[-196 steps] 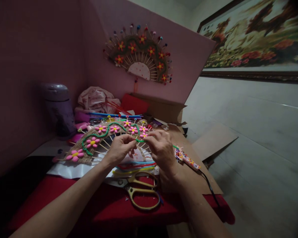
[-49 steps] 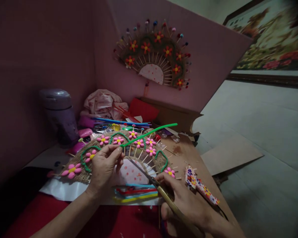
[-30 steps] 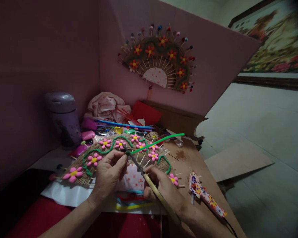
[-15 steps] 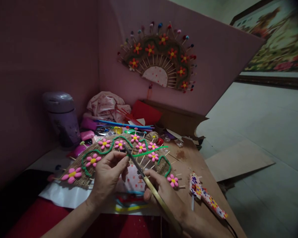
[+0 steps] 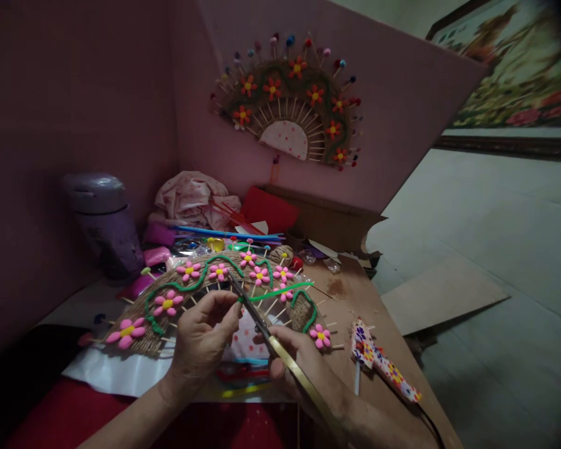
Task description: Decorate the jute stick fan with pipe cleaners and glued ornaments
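Note:
Between thumb and fingers, my left hand (image 5: 208, 340) pinches one end of a green pipe cleaner (image 5: 285, 290), which stretches out to the right. My right hand (image 5: 299, 362) grips a pair of scissors (image 5: 280, 349) with a gold-coloured handle. The dark scissor blades cross the pipe cleaner close to my left fingertips; whether they are fully closed I cannot tell. Beneath and behind both hands lies a twine-wrapped fan (image 5: 187, 297) with pink flowers, a wavy green strip and thin sticks. A dotted white piece (image 5: 250, 337) at its base is partly covered by my hands.
A floral glue gun (image 5: 381, 362) with a cord lies on the right of the table. At the left stands a purple tumbler (image 5: 105, 231). Blue pipe cleaners (image 5: 229, 234) and crumpled dotted cloth (image 5: 191, 196) lie behind. A similar fan (image 5: 285, 112) hangs on the pink panel.
The whole view has shifted slightly, so the surroundings sit a little further left. Both hands, the scissors and the pipe cleaner keep nearly the same pose.

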Demonstrator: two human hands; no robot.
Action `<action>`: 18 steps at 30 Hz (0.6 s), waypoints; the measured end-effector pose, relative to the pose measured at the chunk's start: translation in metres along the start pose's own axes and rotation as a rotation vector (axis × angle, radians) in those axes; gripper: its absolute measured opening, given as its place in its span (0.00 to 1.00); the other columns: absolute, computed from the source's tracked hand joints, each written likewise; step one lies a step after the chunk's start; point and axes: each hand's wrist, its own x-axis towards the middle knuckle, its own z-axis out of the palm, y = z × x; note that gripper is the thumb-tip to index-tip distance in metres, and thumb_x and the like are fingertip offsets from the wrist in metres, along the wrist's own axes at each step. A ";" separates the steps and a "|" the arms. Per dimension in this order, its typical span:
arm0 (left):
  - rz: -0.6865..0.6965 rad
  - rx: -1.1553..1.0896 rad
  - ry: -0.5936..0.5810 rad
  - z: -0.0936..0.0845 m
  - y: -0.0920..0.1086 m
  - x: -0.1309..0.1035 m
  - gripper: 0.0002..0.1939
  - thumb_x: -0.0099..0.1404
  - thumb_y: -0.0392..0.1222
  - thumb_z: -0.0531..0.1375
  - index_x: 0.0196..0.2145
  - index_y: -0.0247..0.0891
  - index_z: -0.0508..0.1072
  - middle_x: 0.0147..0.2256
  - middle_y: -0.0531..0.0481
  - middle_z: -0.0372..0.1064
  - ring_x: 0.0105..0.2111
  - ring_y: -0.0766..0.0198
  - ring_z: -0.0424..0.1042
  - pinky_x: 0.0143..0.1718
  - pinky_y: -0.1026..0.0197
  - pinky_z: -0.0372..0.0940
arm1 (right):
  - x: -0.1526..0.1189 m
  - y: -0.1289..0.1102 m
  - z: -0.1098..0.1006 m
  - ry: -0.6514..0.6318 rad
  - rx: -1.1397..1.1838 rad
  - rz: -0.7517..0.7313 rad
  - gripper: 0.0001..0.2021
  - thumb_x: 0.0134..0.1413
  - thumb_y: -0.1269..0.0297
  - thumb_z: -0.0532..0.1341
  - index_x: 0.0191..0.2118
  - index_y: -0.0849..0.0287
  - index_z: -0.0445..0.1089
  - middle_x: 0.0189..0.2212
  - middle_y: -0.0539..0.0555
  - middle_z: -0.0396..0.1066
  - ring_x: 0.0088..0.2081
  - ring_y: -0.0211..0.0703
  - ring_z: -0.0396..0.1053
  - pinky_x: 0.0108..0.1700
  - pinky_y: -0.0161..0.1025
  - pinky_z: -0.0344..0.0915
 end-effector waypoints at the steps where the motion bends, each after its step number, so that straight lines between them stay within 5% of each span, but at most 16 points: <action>1: 0.016 0.018 0.000 0.000 -0.001 -0.001 0.06 0.55 0.41 0.62 0.30 0.38 0.71 0.22 0.54 0.66 0.20 0.70 0.65 0.19 0.70 0.61 | 0.000 0.001 -0.001 -0.002 0.026 0.005 0.33 0.38 0.35 0.59 0.41 0.62 0.67 0.20 0.44 0.50 0.22 0.31 0.46 0.25 0.30 0.51; 12: 0.139 0.153 0.026 0.002 -0.005 -0.007 0.04 0.54 0.38 0.61 0.31 0.39 0.72 0.23 0.54 0.67 0.21 0.69 0.66 0.22 0.68 0.63 | -0.006 0.013 0.001 0.022 0.152 0.081 0.33 0.33 0.40 0.65 0.41 0.61 0.67 0.21 0.46 0.60 0.20 0.29 0.50 0.24 0.29 0.54; 18: 0.036 0.048 0.047 0.003 -0.004 -0.006 0.06 0.52 0.38 0.63 0.30 0.38 0.72 0.20 0.54 0.66 0.18 0.69 0.64 0.19 0.68 0.60 | -0.006 0.012 0.001 0.056 0.118 0.107 0.36 0.29 0.38 0.65 0.42 0.62 0.67 0.19 0.46 0.58 0.19 0.30 0.50 0.19 0.28 0.48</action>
